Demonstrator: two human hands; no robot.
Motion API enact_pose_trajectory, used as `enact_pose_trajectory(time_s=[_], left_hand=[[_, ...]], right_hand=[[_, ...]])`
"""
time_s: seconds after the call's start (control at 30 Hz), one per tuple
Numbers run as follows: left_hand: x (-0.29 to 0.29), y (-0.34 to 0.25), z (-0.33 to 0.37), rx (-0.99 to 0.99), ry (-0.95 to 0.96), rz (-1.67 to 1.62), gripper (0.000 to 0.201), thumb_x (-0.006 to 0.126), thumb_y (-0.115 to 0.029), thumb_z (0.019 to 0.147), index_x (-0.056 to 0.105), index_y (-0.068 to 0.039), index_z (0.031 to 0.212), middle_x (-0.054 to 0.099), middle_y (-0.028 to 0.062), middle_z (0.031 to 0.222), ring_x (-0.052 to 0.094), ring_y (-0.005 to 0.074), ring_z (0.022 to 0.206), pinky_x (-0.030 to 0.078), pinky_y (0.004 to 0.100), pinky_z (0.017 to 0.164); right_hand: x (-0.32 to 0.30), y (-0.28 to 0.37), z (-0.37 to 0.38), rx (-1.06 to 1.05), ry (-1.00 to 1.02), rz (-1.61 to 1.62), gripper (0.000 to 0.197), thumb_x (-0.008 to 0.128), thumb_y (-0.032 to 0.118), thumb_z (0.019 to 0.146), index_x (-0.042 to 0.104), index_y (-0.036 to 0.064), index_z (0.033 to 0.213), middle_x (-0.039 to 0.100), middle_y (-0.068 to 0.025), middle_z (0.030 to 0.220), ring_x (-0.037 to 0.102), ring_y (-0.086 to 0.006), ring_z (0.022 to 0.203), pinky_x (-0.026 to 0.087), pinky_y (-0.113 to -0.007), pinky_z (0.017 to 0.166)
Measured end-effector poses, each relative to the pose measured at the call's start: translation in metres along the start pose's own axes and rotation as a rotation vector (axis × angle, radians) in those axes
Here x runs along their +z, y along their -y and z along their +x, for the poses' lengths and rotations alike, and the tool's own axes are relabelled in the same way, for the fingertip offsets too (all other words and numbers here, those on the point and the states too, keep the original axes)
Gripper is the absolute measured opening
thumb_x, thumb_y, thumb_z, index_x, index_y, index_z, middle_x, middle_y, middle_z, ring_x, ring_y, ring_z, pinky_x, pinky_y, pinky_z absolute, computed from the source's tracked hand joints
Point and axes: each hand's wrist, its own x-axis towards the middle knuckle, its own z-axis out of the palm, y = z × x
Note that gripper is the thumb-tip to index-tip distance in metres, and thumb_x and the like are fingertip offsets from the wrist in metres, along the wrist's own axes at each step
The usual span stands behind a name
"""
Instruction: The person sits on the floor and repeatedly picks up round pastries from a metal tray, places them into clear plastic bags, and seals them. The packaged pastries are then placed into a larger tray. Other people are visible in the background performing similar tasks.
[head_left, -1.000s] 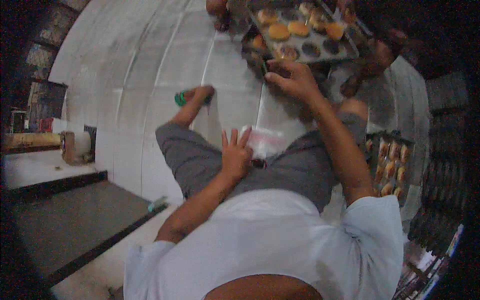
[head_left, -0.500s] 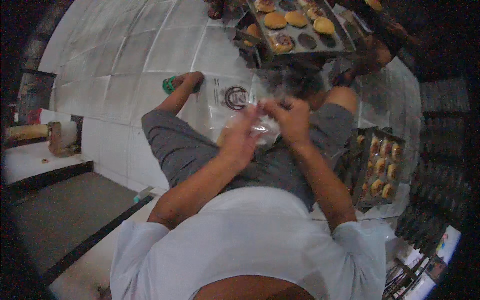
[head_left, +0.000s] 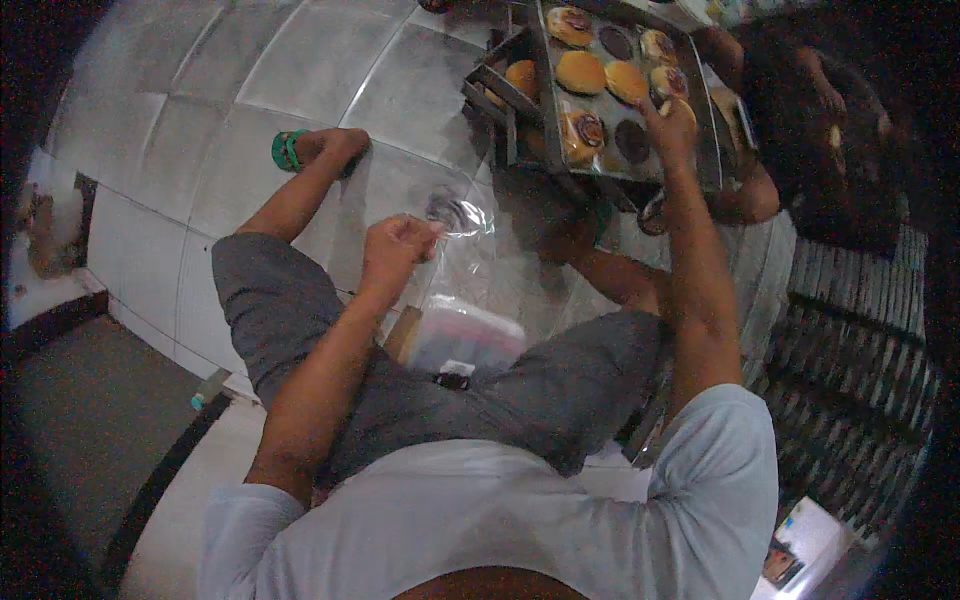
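Note:
My left hand [head_left: 398,243] pinches the edge of a clear plastic bag [head_left: 462,216], which hangs out to the right of the fingertips over the tiled floor. At the upper right, my right arm stretches out to a metal tray [head_left: 549,95] of round buns. The fingers of my right hand [head_left: 672,135] close on a golden bun [head_left: 680,108] at the tray's right side. Other buns stay in the tray, such as a plain golden bun [head_left: 581,73] and a wrapped bun with a dark topping [head_left: 582,133]. Between my thighs lies a stack of clear plastic sheets or bags [head_left: 468,338].
Dark round hollows [head_left: 632,142] show in the tray. Below it to the left sits another tray [head_left: 505,95] with buns. Another person [head_left: 820,130] in dark clothes is at the upper right. Stacked dark trays [head_left: 850,370] stand at the right. My foot wears a green sandal [head_left: 286,151].
My hands were together in front of my lap over clear plastic. Now they are apart: the right has reached forward to a bun in the tray, the left holds a bag. The view has shifted.

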Motion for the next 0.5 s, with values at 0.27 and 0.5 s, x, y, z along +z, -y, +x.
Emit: enact_pose_trajectory(time_s=[0.27, 0.5], left_hand=[[0.025, -0.011, 0.013, -0.214, 0.062, -0.497, 0.021, 0.075, -0.025, 0.093, 0.07, -0.004, 0.096, 0.067, 0.0035, 0.082, 0.065, 0.0137, 0.079, 0.051, 0.0283, 0.064], [0.022, -0.033, -0.007, -0.225, -0.073, -0.61, 0.04, 0.073, -0.049, 0.096, 0.061, -0.012, 0.084, 0.057, -0.0009, 0.07, 0.052, 0.0107, 0.059, 0.042, 0.0283, 0.051]], right_hand=[[0.038, -0.082, 0.044, 0.211, 0.159, -0.249, 0.073, 0.072, 0.049, 0.092, 0.051, 0.0012, 0.144, 0.067, -0.0246, 0.128, 0.067, -0.0427, 0.114, 0.057, -0.05, 0.093], [-0.092, 0.001, -0.081, 0.576, 0.598, 2.05, 0.045, 0.067, 0.023, 0.096, 0.057, -0.0034, 0.132, 0.064, -0.0217, 0.127, 0.067, -0.0349, 0.111, 0.065, -0.046, 0.089]])
